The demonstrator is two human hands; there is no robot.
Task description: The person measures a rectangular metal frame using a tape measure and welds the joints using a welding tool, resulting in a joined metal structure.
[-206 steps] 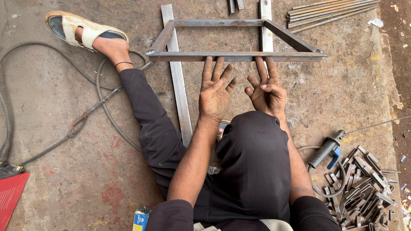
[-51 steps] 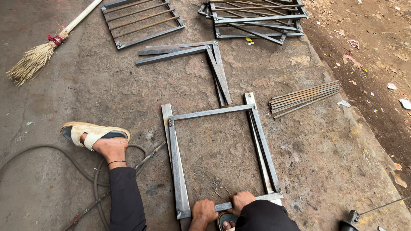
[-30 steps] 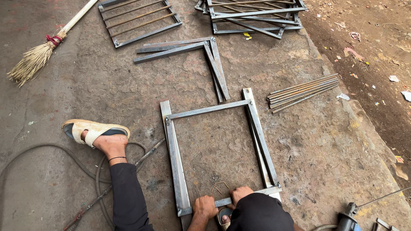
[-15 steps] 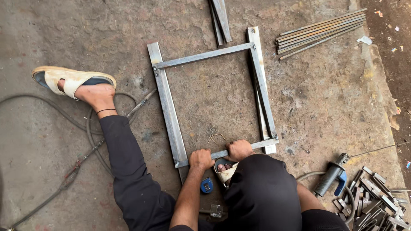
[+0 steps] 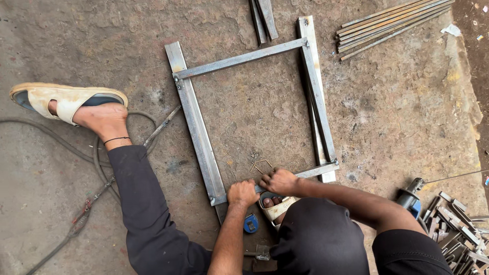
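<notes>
My left hand (image 5: 243, 192) and right hand (image 5: 278, 181) are both closed over the near bar of the square grey steel frame (image 5: 196, 130), which lies flat mid-floor on the stained concrete floor (image 5: 407, 117), as half a second ago; the view has merely crept closer, cropping the bundle of thin steel rods (image 5: 392, 20) at the far right edge

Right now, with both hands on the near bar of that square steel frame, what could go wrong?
1. The left hand and right hand are bare on the near bar; its edges could cut or pinch fingers if the frame shifts.
2. The toes of one foot lie just beneath that bar and could be caught.
3. The cable loops beside the outstretched leg and could snag it.
</notes>
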